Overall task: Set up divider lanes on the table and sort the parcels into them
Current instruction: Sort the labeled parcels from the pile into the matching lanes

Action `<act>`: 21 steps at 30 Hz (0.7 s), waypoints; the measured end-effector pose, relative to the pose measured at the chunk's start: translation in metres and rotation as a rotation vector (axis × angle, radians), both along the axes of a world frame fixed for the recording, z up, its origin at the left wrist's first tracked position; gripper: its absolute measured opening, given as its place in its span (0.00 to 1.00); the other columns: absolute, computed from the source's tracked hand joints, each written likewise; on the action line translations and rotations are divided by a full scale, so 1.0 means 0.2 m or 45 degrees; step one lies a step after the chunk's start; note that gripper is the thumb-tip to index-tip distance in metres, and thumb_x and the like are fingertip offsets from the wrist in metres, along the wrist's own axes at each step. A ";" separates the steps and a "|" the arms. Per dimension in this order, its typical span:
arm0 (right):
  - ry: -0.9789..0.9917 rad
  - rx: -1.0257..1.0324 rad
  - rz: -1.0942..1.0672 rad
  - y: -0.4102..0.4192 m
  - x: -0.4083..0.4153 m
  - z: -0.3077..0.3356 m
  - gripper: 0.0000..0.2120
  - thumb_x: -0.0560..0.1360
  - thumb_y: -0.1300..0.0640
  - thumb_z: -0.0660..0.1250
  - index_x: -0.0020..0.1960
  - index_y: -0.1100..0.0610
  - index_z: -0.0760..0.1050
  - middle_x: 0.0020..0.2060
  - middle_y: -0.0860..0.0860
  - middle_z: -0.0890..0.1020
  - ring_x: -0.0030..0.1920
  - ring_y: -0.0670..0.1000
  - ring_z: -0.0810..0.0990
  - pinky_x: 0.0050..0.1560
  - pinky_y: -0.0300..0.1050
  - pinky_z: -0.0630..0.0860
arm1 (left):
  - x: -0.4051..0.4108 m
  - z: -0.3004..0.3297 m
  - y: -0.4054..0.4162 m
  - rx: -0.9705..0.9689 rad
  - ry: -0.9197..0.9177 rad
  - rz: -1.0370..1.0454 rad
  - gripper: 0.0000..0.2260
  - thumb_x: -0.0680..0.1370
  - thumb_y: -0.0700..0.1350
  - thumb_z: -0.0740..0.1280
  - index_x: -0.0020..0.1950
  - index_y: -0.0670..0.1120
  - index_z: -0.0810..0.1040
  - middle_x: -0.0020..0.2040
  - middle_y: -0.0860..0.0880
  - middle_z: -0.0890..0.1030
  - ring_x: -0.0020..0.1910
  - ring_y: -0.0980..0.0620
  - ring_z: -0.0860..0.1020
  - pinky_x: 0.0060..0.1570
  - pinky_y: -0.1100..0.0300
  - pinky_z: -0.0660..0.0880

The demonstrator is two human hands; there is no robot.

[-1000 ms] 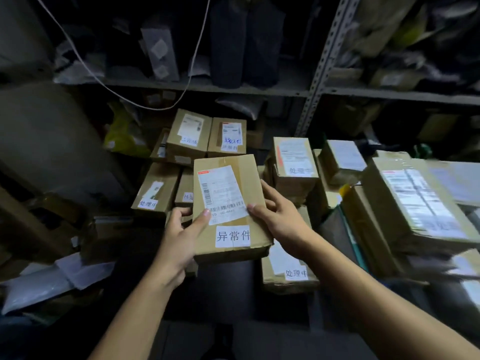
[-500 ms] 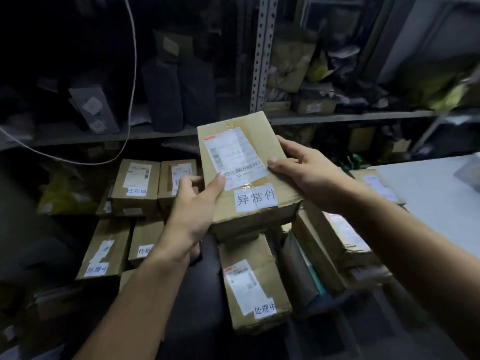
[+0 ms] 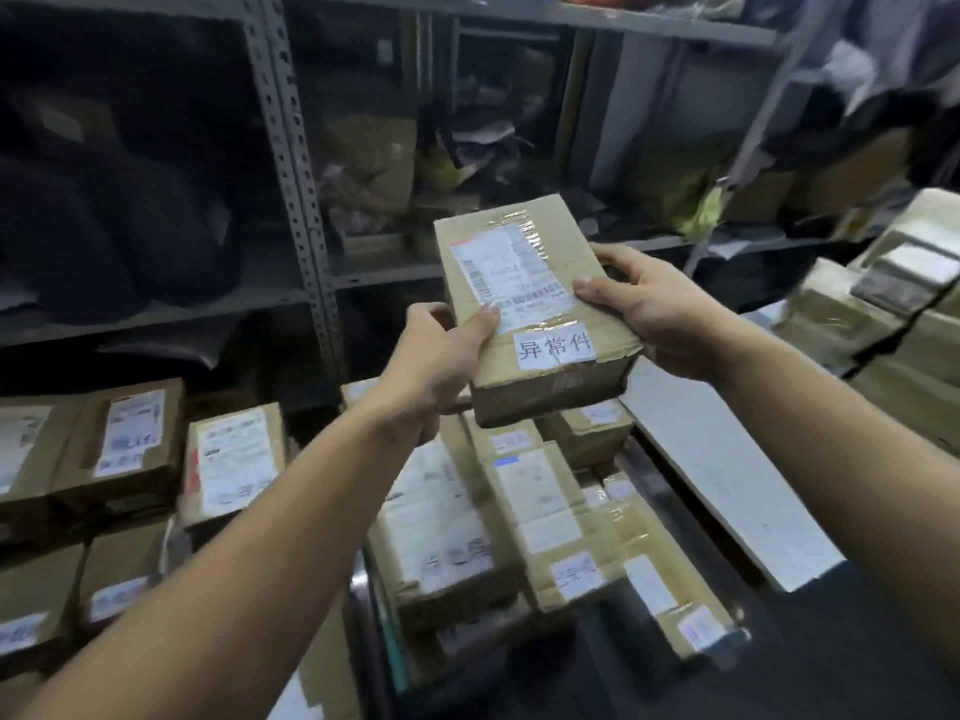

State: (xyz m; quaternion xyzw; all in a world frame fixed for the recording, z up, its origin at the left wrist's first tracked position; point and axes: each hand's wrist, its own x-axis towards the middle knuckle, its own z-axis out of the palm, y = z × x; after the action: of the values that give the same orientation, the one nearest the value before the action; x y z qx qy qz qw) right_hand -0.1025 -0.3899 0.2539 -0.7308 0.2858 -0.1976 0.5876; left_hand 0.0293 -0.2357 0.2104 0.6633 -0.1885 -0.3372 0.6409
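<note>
Both hands held one cardboard parcel (image 3: 530, 304) up in the air in front of the metal shelving (image 3: 301, 200). On the box's left edge, the left hand (image 3: 436, 356) gripped it with the thumb pressed on top near the barcode and the fingers curled underneath. At the right edge, the right hand (image 3: 644, 309) gripped the same way, thumb lying on the shipping label (image 3: 511, 272) and fingers wrapped around the far side. The box was tilted, its near end lower, and a white sticker (image 3: 556, 350) with handwritten characters sat on the top face near that end. Below the raised box lay a heap of other taped parcels (image 3: 467, 527), each with white labels, some stacked and leaning on each other. More boxes (image 3: 130, 449) lay to the left. At the right a white bench (image 3: 727, 475) edge showed, with further wrapped packages (image 3: 883, 304) piled on it.
</note>
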 end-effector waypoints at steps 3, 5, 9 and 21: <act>0.039 0.033 -0.067 -0.26 -0.11 -0.08 0.17 0.79 0.58 0.68 0.67 0.55 0.70 0.53 0.51 0.83 0.45 0.50 0.86 0.46 0.47 0.83 | -0.07 -0.06 -0.27 0.063 -0.012 -0.086 0.26 0.76 0.56 0.69 0.69 0.49 0.66 0.56 0.52 0.82 0.47 0.54 0.84 0.34 0.56 0.81; 0.058 0.040 -0.091 -0.41 -0.16 -0.14 0.18 0.78 0.58 0.68 0.66 0.56 0.71 0.53 0.51 0.82 0.45 0.49 0.86 0.46 0.46 0.83 | -0.12 -0.11 -0.43 0.102 -0.015 -0.112 0.25 0.77 0.56 0.69 0.69 0.48 0.67 0.56 0.51 0.83 0.48 0.53 0.84 0.38 0.52 0.82; 0.088 0.085 -0.104 -0.67 -0.23 -0.29 0.16 0.79 0.59 0.67 0.65 0.57 0.71 0.49 0.50 0.82 0.42 0.47 0.85 0.41 0.42 0.81 | -0.20 -0.22 -0.69 0.207 0.012 -0.153 0.23 0.78 0.55 0.67 0.69 0.48 0.66 0.54 0.50 0.83 0.47 0.52 0.84 0.41 0.50 0.83; 0.220 0.243 -0.068 -1.15 -0.22 -0.71 0.17 0.80 0.57 0.65 0.68 0.51 0.67 0.50 0.52 0.82 0.42 0.50 0.85 0.42 0.44 0.81 | -0.22 -0.58 -1.16 0.352 0.038 -0.097 0.26 0.78 0.53 0.68 0.72 0.47 0.63 0.61 0.50 0.79 0.51 0.50 0.82 0.44 0.52 0.82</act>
State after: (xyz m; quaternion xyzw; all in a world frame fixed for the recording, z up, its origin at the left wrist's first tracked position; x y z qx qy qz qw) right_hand -0.1474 -0.6196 0.1128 -0.6780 0.3722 -0.1212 0.6222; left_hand -0.0148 -0.4683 0.0942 0.7327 -0.1556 -0.3938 0.5328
